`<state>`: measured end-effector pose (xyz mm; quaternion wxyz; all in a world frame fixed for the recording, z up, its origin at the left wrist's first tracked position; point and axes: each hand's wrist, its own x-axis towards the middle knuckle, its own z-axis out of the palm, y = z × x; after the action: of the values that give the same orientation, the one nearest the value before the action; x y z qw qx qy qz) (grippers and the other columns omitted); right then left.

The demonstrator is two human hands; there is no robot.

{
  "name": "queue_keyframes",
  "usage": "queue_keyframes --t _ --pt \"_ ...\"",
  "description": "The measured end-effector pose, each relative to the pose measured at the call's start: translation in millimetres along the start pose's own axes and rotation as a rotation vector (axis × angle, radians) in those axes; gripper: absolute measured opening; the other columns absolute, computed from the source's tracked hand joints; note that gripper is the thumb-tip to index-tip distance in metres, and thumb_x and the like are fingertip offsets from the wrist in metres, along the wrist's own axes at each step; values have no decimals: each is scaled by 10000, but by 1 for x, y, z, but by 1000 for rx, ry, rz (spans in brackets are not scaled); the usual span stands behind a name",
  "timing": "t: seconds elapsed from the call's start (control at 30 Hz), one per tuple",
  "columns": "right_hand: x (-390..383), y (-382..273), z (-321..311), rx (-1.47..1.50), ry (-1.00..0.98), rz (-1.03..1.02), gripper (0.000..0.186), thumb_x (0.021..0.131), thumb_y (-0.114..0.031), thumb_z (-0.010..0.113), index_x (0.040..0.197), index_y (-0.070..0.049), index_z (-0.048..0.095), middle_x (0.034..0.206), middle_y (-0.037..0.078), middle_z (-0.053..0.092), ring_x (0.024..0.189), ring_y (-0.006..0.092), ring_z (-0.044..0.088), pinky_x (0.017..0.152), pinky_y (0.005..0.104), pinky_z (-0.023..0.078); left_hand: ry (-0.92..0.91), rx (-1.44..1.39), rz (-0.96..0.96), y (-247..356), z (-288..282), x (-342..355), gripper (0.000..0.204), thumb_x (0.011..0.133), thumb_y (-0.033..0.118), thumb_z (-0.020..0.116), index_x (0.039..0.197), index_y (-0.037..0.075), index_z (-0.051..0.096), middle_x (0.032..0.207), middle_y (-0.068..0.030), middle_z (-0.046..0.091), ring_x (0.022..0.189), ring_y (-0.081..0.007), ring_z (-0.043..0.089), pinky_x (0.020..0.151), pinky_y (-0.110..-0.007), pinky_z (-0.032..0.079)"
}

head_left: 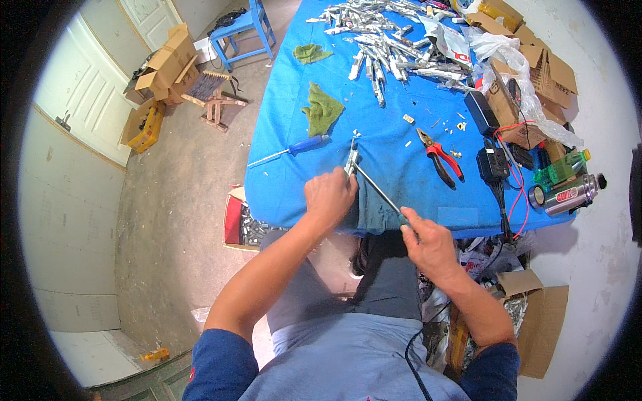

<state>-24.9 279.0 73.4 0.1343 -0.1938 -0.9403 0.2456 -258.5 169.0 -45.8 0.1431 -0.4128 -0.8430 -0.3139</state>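
Observation:
My left hand point(329, 197) is closed on a small silver metal piece point(351, 162) near the front of the blue cloth. In my right hand point(424, 244) is a green-handled screwdriver point(380, 194), its tip touching the silver piece. A second screwdriver with a blue handle point(304, 144) lies to the left, below a crumpled green cloth point(321, 107). Red-and-black pliers point(440, 159) lie to the right, among small scattered bits.
The blue-covered table point(281, 187) bears a pile of silver pieces point(394, 53), cardboard boxes point(548, 73), cables, black adapters point(493, 160) and a steel flask point(565, 195). A blue chair point(244, 37), folding stool point(214, 97) and open box of metal parts point(251, 227) stand on the left.

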Motion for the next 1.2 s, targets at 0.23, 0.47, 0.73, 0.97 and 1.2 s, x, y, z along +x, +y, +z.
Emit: queue_keyframes --t 0.23,0.47,0.73,0.97,1.2 --pt "15 39 11 197 25 47 451 947 -190 662 1373 -67 583 775 146 651 599 155 617 540 352 505 -144 -125 -103 14 -16 -5 340 902 331 642 726 42 615 680 -211 669 612 -421 657 571 -529 505" --pt "-5 11 -14 897 -69 478 496 980 -219 646 1404 2 515 838 54 648 605 62 577 453 202 437 -183 -45 -147 16 -17 -15 357 896 364 650 747 40 625 685 -207 673 645 -412 671 599 -531 509" --pt "20 13 28 1144 -35 436 429 934 -184 685 1260 49 530 928 87 652 727 115 636 570 243 518 -180 -57 -135 16 -24 -10 399 905 409 641 762 36 637 687 -216 668 670 -422 670 629 -534 508" --pt "32 -42 63 1382 74 399 323 956 -148 621 1223 8 526 1095 69 617 955 122 603 849 290 515 -151 -216 -206 26 -22 -30 473 924 475 613 778 27 648 680 -222 650 698 -448 653 637 -537 487" --pt "28 -64 87 1554 197 407 356 940 -157 633 1252 -5 548 1125 45 597 1036 129 541 941 305 442 -263 -281 -483 86 -100 -13 503 989 448 534 851 -16 670 718 -243 651 710 -441 649 671 -501 484"
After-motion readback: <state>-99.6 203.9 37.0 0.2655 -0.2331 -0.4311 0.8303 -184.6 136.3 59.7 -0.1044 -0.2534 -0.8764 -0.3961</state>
